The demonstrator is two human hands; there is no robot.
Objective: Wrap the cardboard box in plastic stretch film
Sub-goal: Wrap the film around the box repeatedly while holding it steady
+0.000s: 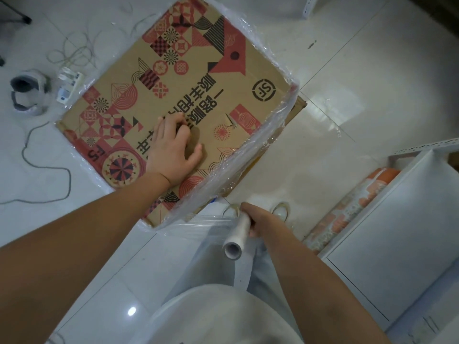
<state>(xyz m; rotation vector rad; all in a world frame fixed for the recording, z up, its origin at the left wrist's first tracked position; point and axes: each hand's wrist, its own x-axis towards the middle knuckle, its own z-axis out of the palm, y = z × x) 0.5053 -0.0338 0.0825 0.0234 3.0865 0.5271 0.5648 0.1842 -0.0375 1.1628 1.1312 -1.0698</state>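
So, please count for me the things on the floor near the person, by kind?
Cardboard box: 1
Stretch film roll, held by right hand: 1
Tape rolls: 2
Shoe: 1
Cable: 1
Total: 6

Cardboard box (198,78): brown, printed with red and black geometric patterns, lying flat on the tiled floor, corner toward the viewer, its edges banded with clear film. Stretch film roll (236,240): white core, nearly spent, held just off the box's near corner, a transparent sheet (198,225) running from roll to box.
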